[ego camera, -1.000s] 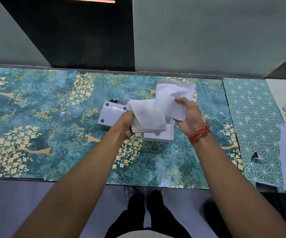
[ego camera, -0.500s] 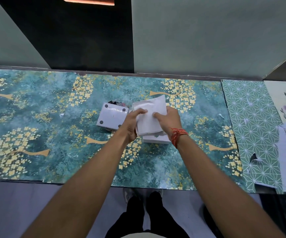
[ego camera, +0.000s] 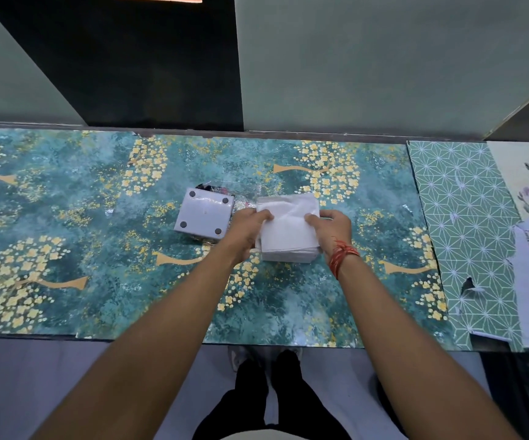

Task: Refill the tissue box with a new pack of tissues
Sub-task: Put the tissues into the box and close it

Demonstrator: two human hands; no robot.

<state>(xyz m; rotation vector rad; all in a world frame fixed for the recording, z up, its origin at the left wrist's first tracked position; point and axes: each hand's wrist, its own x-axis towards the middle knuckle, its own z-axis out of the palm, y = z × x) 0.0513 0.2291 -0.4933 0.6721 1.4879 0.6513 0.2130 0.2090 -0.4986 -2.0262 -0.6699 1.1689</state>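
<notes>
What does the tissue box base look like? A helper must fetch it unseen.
On the teal floral table, look just left of the left hand. The base is a pale square panel; unlike the plain tissues beside it, it has four dark round feet at its corners.

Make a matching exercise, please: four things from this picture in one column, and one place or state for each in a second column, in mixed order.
Things:
1. tissues
2. lid
3. wrapper
4. thread

Places or states:
A. around the right wrist
B. held at both sides by the left hand and the right hand
C. lying with four round pads facing up
D. crumpled on the table behind the lid

Pairs: 1-B, 2-C, 3-D, 4-A
</notes>
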